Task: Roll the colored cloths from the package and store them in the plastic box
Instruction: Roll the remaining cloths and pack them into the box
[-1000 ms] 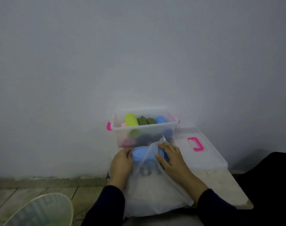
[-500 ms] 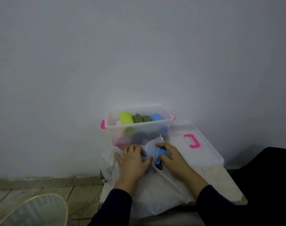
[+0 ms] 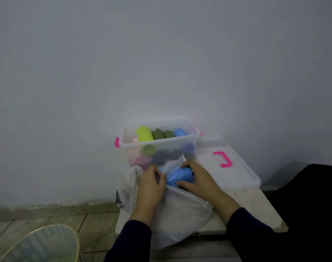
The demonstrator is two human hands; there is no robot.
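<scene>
A clear plastic box (image 3: 159, 143) with pink side clips stands against the wall and holds several rolled cloths: lime green, dark green, blue and pink. In front of it lies a white translucent package bag (image 3: 180, 214). A blue cloth (image 3: 179, 176) sticks out of the bag's mouth. My left hand (image 3: 151, 188) presses on the bag's edge and the left end of the blue cloth. My right hand (image 3: 198, 178) grips the blue cloth from the right side.
The box's clear lid (image 3: 231, 171) with a pink handle (image 3: 222, 159) lies to the right on a pale slab (image 3: 255, 210). A round glass-topped object (image 3: 40, 244) sits at the lower left over a tiled floor. A dark shape (image 3: 312, 195) fills the right.
My left hand has moved right onto the bag's mouth and the blue cloth. The blue cloth now shows more outside the bag, with my right hand curled around it.
</scene>
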